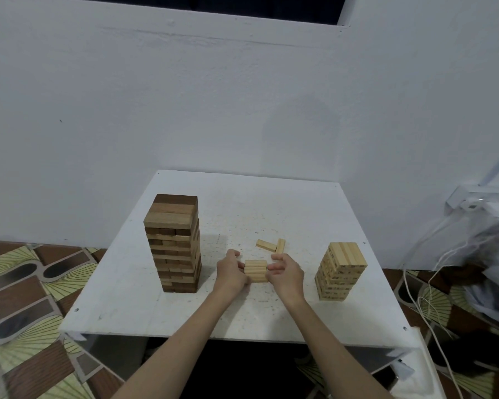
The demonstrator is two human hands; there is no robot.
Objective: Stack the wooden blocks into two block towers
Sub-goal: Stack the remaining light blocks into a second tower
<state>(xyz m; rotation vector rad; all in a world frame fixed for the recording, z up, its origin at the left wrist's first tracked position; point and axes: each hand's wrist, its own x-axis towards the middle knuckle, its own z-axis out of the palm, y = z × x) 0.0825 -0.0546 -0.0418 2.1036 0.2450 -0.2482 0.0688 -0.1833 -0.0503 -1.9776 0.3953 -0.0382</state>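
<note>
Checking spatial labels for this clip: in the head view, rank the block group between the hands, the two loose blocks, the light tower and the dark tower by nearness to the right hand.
1. Block group, touching the right hand on its left.
2. Loose blocks, just behind.
3. Light tower, to the right.
4. Dark tower, far left.

Tall tower (173,243) left, short tower (340,270) right.
</note>
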